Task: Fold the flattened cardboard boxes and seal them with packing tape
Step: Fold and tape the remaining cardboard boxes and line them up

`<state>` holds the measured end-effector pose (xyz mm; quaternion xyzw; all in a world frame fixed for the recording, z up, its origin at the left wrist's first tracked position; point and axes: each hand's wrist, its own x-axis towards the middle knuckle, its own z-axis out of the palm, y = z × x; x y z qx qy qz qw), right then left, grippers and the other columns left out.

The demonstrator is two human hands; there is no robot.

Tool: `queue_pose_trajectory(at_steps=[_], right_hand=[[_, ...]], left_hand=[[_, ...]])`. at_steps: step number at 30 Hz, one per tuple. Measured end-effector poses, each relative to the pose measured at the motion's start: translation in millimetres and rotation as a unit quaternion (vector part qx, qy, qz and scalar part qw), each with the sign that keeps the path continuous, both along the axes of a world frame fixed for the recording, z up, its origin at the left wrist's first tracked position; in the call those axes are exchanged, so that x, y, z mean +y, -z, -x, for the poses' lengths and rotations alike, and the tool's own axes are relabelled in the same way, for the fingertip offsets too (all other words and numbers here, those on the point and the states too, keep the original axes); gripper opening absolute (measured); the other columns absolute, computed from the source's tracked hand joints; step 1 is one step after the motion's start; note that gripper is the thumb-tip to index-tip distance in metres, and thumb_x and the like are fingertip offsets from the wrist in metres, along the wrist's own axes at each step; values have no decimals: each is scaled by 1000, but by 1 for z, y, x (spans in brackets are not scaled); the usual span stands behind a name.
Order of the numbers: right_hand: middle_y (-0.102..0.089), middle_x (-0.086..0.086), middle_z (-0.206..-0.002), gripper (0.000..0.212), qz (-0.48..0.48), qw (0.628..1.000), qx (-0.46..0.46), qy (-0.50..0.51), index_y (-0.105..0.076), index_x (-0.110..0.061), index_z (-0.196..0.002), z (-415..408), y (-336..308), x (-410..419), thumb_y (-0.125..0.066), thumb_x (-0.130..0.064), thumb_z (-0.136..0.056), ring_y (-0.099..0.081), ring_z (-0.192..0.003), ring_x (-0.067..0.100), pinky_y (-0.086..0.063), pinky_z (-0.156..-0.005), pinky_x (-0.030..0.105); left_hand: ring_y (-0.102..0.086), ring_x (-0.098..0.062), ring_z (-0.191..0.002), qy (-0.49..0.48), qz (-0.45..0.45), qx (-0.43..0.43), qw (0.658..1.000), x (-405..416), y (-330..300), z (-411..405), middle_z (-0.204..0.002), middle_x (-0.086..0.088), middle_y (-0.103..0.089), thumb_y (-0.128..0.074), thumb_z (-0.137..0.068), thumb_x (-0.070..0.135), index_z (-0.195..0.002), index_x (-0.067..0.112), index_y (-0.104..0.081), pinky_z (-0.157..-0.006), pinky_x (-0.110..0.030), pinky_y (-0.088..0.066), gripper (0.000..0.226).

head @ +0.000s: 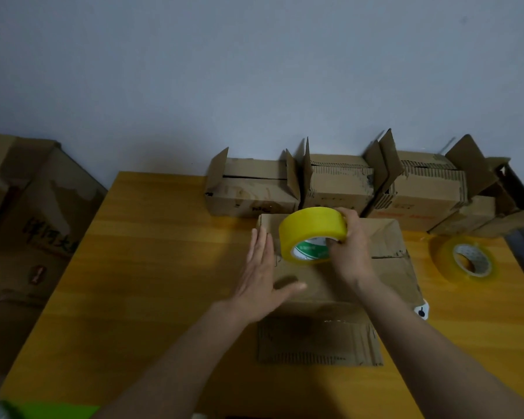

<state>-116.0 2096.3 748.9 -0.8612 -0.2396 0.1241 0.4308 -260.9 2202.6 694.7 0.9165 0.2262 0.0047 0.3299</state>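
A folded cardboard box [387,267] stands in the middle of the wooden table, its top flaps closed. My right hand [350,252] grips a yellow roll of packing tape [310,228] and holds it just above the far part of the box top. My left hand [263,273] lies flat with straight fingers along the box's left edge, thumb stretched across the top. One flap [318,343] lies flat on the table towards me.
Several folded boxes with raised flaps [251,192] line the wall at the back of the yellow-brown table [152,267]. A second tape roll [466,261] lies flat at the right. A large carton [28,222] stands off the table's left side.
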Motion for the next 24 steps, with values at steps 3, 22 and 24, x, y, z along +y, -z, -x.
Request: queue_pose_trajectory(at_steps=[3, 22, 24], right_hand=[[-43, -2, -123, 60, -52, 997, 64, -11, -41, -15, -135, 1, 5, -5, -61, 7, -84, -39, -115, 12, -35, -90, 24], [-43, 8, -134, 58, 35, 999, -20, -22, -41, -13, -138, -39, -10, -61, -57, 8, -86, -38, -126, 24, -36, -106, 40], [-48, 6, -128, 49, 6, 1000, 12, 2, -45, -11, -134, -38, -3, -60, -58, 2, -89, -43, -120, 21, -40, -96, 33]], left_hand=[[41, -18, -137, 32, -36, 86, 995, 3, -7, 0, -147, 1, 47, -74, -59, 72, -146, 12, 29, -114, -34, 13, 148], [28, -18, -143, 42, -97, 156, 982, -2, -15, -2, -141, 6, 54, -69, -62, 75, -143, 14, 36, -119, -37, -13, 146], [26, -23, -144, 46, -103, 183, 977, -3, -19, -5, -142, 2, 53, -68, -61, 77, -143, 12, 35, -122, -42, -7, 147]])
